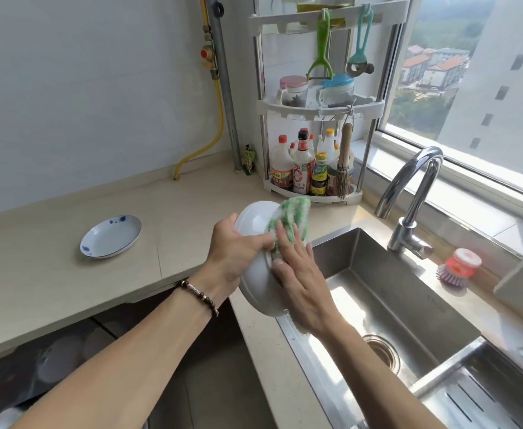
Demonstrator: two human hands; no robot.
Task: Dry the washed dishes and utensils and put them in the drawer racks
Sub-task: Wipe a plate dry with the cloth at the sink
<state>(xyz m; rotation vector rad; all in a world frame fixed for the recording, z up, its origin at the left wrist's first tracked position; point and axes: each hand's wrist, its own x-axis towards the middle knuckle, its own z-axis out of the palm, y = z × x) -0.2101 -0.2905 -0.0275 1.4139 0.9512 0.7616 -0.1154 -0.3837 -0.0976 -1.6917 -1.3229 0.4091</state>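
We grip the white bowl (258, 267) by its rim with our left hand (238, 252), tilting it so our right hand (300, 274), fingers spread flat, presses the green cloth (291, 218) against it for drying.

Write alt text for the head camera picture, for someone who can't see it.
A left hand grips a white bowl beside a steel sink while the right hand presses a green cloth against it. A blue-patterned plate sits on the counter.
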